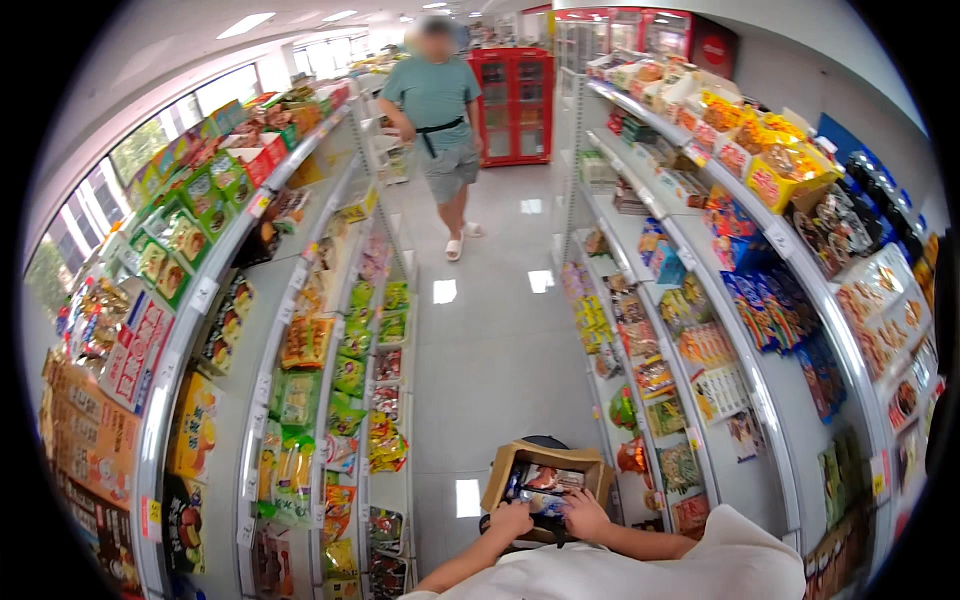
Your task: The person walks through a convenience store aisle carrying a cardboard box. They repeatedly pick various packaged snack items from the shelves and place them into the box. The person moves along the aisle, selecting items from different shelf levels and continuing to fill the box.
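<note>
An open brown cardboard box (pixel 497 476) stands low in front of me, with several brown packets (pixel 553 478) and blue-and-white packets (pixel 545 503) inside. My left hand (pixel 513 518) is at the box's near left side, its fingers curled by the blue packets; what they grip is hidden. My right hand (pixel 585 514) reaches over the near right side, its fingers spread on the packets. Under and behind the box a dark rounded thing (pixel 545 441) shows in part.
Snack shelves (pixel 335 390) line the aisle on my left, and more shelves (pixel 690 370) stand close on my right. A person (pixel 435 105) in a teal shirt and grey shorts is farther up the tiled floor (pixel 470 350). Beyond is a red glass-door cabinet (pixel 513 108).
</note>
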`<state>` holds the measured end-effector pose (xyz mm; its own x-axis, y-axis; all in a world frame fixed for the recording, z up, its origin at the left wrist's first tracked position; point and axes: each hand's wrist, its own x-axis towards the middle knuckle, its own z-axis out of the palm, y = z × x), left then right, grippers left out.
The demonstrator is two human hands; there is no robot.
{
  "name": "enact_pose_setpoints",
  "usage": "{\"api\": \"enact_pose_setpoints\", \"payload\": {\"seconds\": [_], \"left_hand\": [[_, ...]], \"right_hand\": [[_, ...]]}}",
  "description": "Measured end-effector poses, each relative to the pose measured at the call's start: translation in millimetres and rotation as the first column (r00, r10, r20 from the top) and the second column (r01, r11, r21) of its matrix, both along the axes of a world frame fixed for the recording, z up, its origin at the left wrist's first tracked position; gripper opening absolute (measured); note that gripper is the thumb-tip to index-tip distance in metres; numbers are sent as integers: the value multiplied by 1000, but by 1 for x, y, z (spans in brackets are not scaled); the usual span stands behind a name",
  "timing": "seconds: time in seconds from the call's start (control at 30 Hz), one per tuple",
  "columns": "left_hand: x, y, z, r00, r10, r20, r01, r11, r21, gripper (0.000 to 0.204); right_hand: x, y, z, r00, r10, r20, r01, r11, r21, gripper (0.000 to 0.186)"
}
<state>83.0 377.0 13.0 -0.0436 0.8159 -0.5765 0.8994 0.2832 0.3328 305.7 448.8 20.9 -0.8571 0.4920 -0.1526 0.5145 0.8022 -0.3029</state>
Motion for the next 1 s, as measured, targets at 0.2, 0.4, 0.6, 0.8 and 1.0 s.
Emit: {"api": "enact_pose_setpoints", "payload": {"seconds": [0.2,0.4,0.6,0.8,1.0], "left_hand": [[-14,15,-8,954,-298,-39,300,952,64,45],[-10,28,25,868,-473,-150,494,850,182,43],[-24,26,23,945,-323,61,301,925,234,42],[-54,16,-52,663,21,749,-168,978,121,37],[-12,37,-7,664,148,733,-191,981,-25,30]], "right_hand": [[21,-90,44,685,-722,-99,712,692,-116,57],[38,-123,15,559,-829,-26,711,495,-500,63],[35,-110,-2,492,-870,-5,730,416,-541,69],[9,-90,-8,347,-889,-300,629,458,-629,70],[15,-58,-55,-7,-949,-315,610,245,-754,73]]}}
